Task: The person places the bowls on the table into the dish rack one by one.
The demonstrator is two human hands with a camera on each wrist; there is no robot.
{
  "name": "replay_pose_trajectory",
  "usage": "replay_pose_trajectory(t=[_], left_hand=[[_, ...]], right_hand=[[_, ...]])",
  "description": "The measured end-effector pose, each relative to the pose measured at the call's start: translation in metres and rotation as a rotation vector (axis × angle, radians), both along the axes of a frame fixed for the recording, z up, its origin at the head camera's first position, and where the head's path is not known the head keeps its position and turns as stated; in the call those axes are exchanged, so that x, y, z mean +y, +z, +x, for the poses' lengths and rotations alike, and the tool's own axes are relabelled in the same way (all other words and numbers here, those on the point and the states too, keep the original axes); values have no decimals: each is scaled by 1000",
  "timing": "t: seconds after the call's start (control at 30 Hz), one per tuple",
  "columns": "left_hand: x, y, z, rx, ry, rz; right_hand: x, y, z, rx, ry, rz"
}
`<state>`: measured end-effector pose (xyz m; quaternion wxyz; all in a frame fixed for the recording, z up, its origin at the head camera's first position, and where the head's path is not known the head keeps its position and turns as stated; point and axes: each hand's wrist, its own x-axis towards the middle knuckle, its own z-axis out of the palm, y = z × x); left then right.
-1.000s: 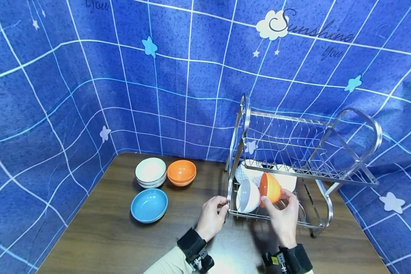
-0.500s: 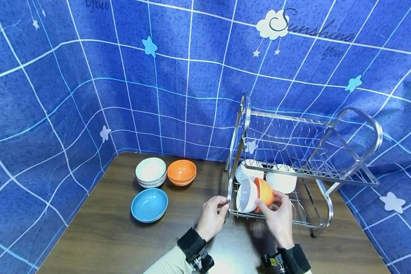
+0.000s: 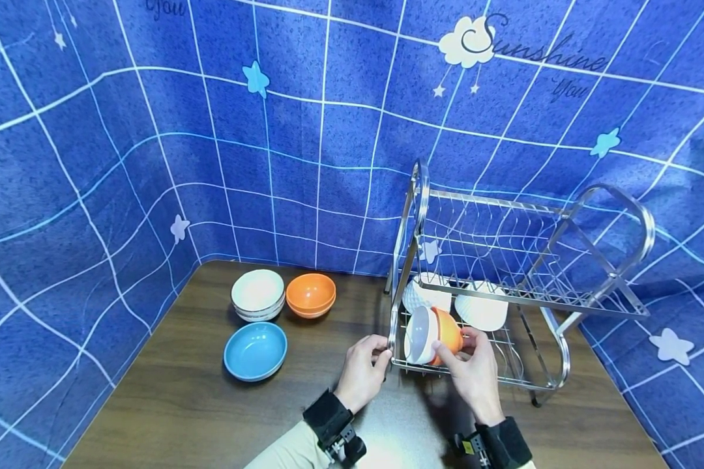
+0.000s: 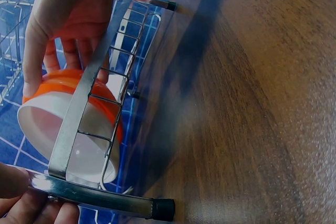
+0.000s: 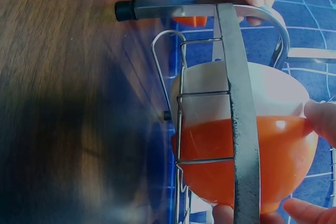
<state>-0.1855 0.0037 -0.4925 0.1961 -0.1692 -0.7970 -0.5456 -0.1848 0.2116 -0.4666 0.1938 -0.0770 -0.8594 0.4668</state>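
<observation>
- Standing on the wooden table (image 3: 170, 391), a metal rack (image 3: 534, 260) held two white dishes (image 3: 481, 312) at the back of its lower tier; a white bowl (image 3: 258, 293), an orange one (image 3: 311, 294) and a blue one (image 3: 255, 350) sat well to the left.
- Rack bars crossed in front of the work in both wrist views.
- Left hand (image 3: 364, 368) curled around the rack's front corner post.
- Right hand (image 3: 472, 371) gripped the nested orange bowl (image 3: 450, 332), fingers wrapped round it.
- That bowl lay on its side on the lower tier, cupped over a white-lined bowl (image 3: 420, 335).

Orange, white and blue against dark wood

Glossy orange bowl (image 3: 450, 333) nests over a plain white bowl (image 3: 419, 335) in the silver wire rack (image 3: 554, 374); a sky-blue shallow dish (image 3: 255, 350) lies on the brown woodgrain table (image 3: 176, 391).
</observation>
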Motion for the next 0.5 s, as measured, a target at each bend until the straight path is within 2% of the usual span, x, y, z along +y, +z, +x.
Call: replay_pose_trajectory(t=[0.5], left_hand=[[0,1,0,-5,2,-2]], right_hand=[[3,2,-1,-57,48,130]])
